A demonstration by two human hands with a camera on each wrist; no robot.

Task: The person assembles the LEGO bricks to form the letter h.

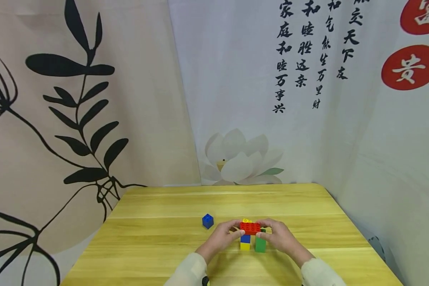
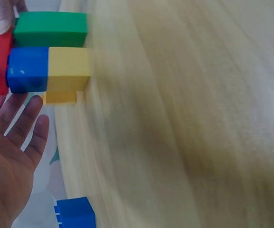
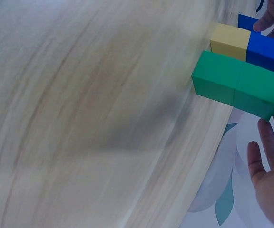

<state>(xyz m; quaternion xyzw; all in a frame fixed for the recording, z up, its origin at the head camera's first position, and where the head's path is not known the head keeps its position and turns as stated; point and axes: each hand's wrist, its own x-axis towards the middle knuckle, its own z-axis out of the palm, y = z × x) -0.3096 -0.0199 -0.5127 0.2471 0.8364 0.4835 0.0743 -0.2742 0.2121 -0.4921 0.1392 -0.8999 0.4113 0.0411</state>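
Observation:
A red toy building brick (image 1: 250, 228) with studs on top lies across two short stacks. Its left end is pinched between thumb and fingers of my left hand (image 1: 221, 234); my right hand (image 1: 280, 235) pinches the right end. Under its left part a blue brick (image 2: 28, 70) sits on a yellow brick (image 2: 69, 69). The right stack is two green bricks (image 3: 237, 84), one on the other, with a narrow gap between the stacks. Behind the red brick, a yellow studded top (image 1: 247, 220) peeks out in the head view.
A loose blue brick (image 1: 207, 221) stands on the wooden table (image 1: 157, 238), to the left of and farther back than the stacks. A printed cloth (image 1: 236, 99) hangs behind the table's far edge.

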